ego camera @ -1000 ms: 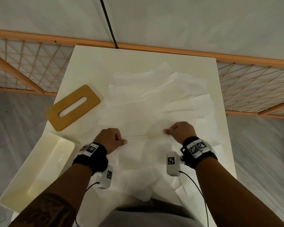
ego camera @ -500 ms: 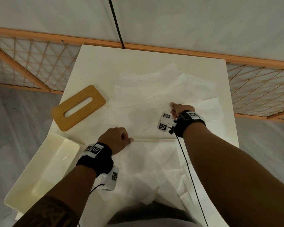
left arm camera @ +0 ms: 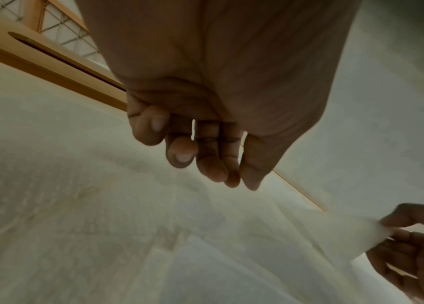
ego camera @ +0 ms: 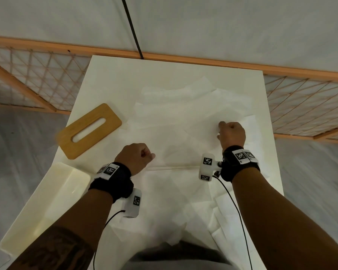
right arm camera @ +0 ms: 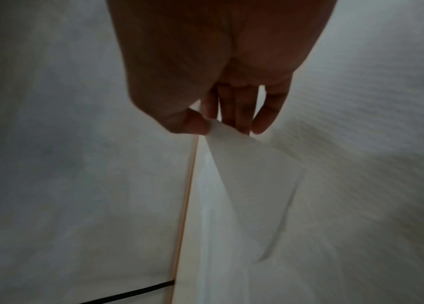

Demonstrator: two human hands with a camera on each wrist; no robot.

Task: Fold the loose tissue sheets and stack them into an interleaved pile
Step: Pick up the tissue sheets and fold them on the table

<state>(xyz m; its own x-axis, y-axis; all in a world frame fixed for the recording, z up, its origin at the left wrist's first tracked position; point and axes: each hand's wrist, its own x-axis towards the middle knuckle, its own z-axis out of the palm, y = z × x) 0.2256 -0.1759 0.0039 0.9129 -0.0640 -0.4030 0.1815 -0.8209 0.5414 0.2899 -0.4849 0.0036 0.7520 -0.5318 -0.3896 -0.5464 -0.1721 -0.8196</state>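
Observation:
Several loose white tissue sheets (ego camera: pixel 183 117) overlap across the table. A folded sheet with a straight crease (ego camera: pixel 172 167) lies in front of me. My right hand (ego camera: pixel 220 129) is beyond the crease on the right. Its thumb and fingers pinch the corner of a loose sheet (right arm camera: pixel 247 164) and lift it off the pile; the left wrist view shows the same pinch (left arm camera: pixel 377 232). My left hand (ego camera: pixel 150 155) hovers at the crease's left end. Its fingers are curled with the thumb against the fingertips (left arm camera: pixel 215 174), and no tissue shows between them.
A wooden lid with a slot (ego camera: pixel 90 131) lies at the left of the table (ego camera: pixel 125 75). A cream box (ego camera: pixel 47 201) sits at the near left corner. More sheets hang over the near right edge (ego camera: pixel 232 221). A wooden lattice screen (ego camera: pixel 37 80) stands behind.
My right hand left the right end of the crease, reached farther out and right, and took hold of a loose sheet's corner. My left hand stayed by the crease's left end.

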